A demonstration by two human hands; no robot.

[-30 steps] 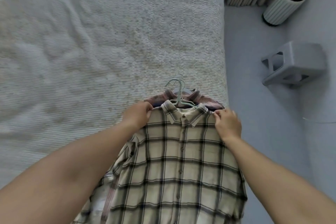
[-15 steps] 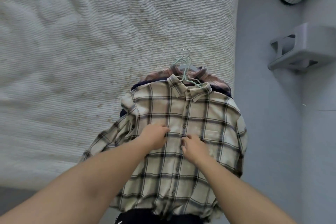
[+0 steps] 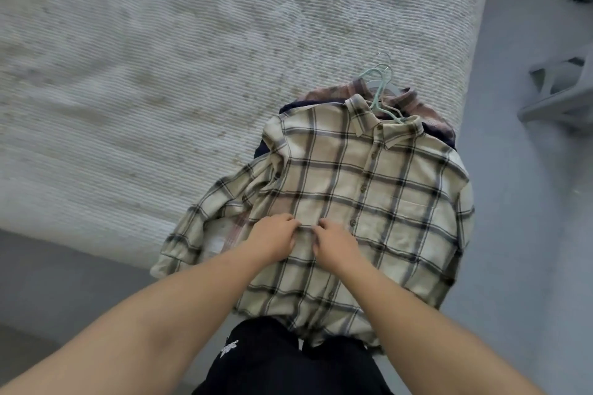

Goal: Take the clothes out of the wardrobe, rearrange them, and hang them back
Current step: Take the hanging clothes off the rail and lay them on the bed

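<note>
Having slid down from the collar, the left hand [image 3: 272, 239] and right hand [image 3: 335, 242] now pinch the shirt [image 3: 385, 189] at mid-front on the bed [image 3: 160, 90], hangers [image 3: 380, 86] above the collar, which suggests straightening before rehanging.

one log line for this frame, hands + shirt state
stage: rearranging on bed | left hand: pinching plaid shirt front | right hand: pinching same | shirt: on hanger, atop other garments

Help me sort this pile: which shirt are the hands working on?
The cream plaid shirt on top of the pile; both hands pinch its front. The pinkish plaid shirt beneath shows only its collar.
</note>
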